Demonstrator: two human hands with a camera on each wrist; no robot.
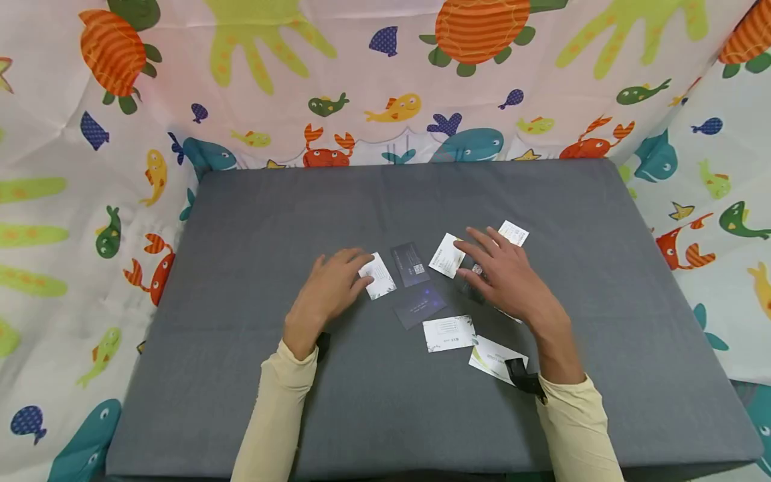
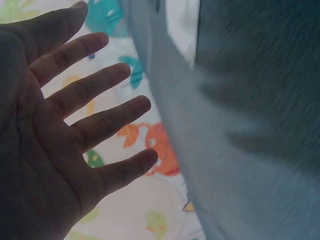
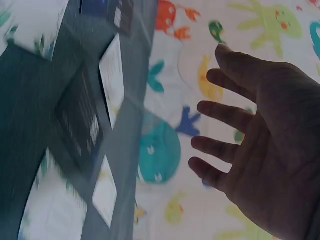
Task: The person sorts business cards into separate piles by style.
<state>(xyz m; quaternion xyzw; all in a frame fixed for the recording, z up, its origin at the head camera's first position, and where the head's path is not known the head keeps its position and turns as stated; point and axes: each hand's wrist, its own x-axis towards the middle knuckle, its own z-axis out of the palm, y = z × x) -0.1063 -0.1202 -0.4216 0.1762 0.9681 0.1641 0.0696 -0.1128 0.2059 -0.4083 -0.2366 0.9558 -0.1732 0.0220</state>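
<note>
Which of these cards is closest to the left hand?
The leftmost white card, which the left hand partly overlaps in the head view. All the other cards lie farther right, away from that hand.

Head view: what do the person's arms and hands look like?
Left hand and right hand are bare, five-fingered, no gloves. Pale yellow long sleeves, creased at the cuffs. A black wrist-worn piece shows at each wrist.

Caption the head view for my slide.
Left hand and right hand over white cards and dark cards on a gray table.
</note>
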